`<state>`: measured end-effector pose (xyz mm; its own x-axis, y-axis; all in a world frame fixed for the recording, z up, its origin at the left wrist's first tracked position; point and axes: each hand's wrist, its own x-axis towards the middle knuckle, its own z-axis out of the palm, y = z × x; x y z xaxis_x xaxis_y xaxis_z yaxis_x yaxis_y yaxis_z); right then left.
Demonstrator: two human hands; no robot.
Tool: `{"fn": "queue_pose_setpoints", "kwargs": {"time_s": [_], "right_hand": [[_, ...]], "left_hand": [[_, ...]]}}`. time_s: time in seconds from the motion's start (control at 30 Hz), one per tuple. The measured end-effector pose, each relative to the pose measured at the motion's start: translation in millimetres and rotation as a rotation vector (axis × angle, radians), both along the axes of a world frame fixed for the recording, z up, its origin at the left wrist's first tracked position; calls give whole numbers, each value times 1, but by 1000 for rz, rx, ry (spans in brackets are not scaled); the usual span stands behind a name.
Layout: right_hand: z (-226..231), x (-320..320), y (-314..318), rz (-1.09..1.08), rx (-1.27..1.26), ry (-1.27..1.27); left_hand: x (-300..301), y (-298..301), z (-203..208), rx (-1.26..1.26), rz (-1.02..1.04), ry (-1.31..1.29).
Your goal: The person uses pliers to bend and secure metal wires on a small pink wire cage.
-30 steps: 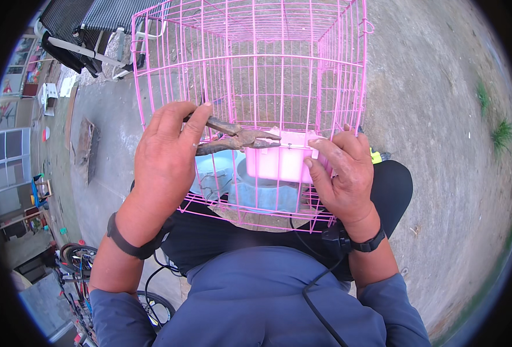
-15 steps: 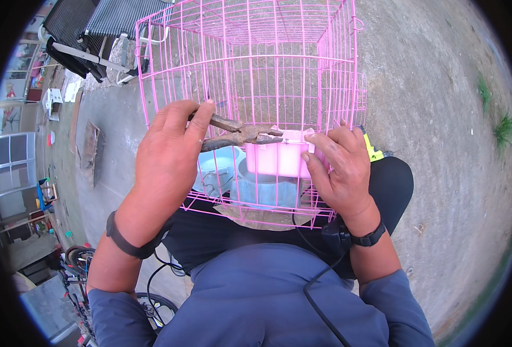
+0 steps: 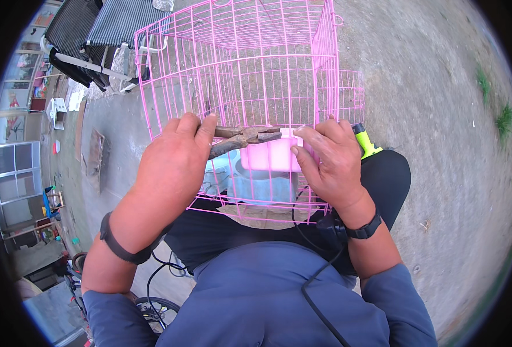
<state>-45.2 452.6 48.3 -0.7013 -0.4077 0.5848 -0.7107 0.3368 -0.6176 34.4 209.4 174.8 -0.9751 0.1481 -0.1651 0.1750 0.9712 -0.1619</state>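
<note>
Gripped a pair of rusty pliers in the left hand, fingers wrapped tight around the handles, nose pointed to the right along a wire at the near upper edge of the pink wire cage. Pinched the same edge with thumb and fingertips of the right hand, just beside the tip of the pliers. Kept the cage upright against the lap, on the concrete ground. Could see through the mesh a pink plastic piece and light blue bowls inside. Left a yellow-green tool handle just behind the right hand.

Judged as the step in hand: bending or closing a wire joint on the cage edge, one hand steadying and the other working. Could not tell whether the pliers already bit the wire. Called, for the next move, for a firm squeeze with the nose exactly on the wire and the pinching fingers kept out of the way.
</note>
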Motion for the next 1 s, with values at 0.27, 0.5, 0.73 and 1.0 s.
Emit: {"fn": "queue_pose_setpoints", "kwargs": {"time_s": [0.27,0.5,0.73,1.0], "right_hand": [[-1,-1,0,-14,-44,19],[-1,-1,1,14,-45,1],[-3,1,1,-2,-81,-9],[-3,1,1,2,-94,-22]], "left_hand": [[-19,22,39,-171,-30,-192],[-30,34,55,-320,-81,-248],[-44,46,74,-291,-144,-379],[-52,35,70,-160,101,-547]]}}
